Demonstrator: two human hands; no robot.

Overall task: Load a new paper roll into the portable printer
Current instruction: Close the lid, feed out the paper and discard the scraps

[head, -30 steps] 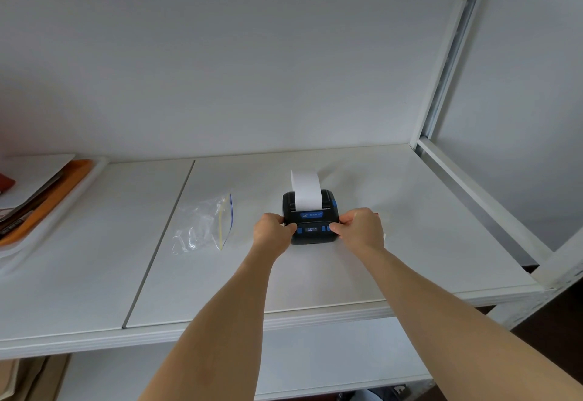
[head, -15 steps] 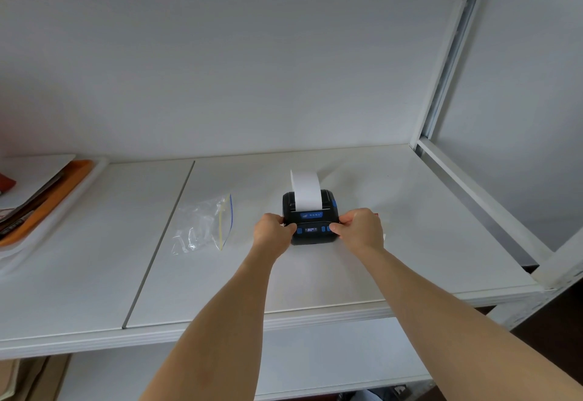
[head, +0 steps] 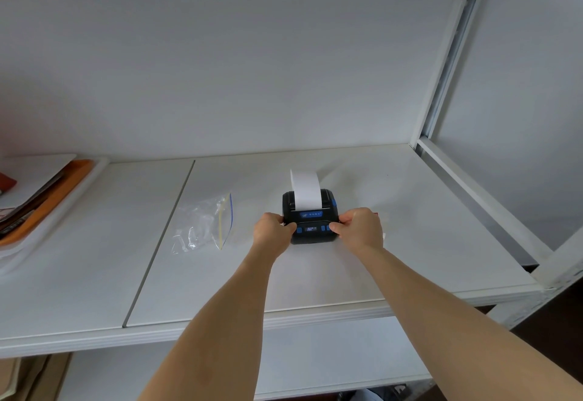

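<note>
the portable printer [head: 310, 220] sits on the white shelf [head: 410, 242], towards the middle of its right-hand panel. my left hand [head: 272, 232] grips its left side and my right hand [head: 360, 229] grips its right side, fingers curled narrow around the casing, both thumbs resting on the front face beside the small lit display. a strip of white paper [head: 305, 189] stands up out of the slot at the top, curling slightly backward.

handling assessment: the printer looks small, rigid and light, a hard plastic shell with blue buttons; i judge it will slide on the smooth shelf unless pinned from both flanks, as now. the sides are the sound place to hold; the buttons and display should be spared pressure. the paper strip is thin and soft, and will crease or tear if pulled sideways. i judge the cover closed and the roll seated, though the roll itself is hidden.

an empty zip bag [head: 205, 224] lies flat to the left, well apart from the printer. an orange tray [head: 53, 198] with papers sits at the far left.

comparison with the earlier frames: no difference noted. both hands stay clamped in the same places, and printer, strip and bag lie as they did.
</note>
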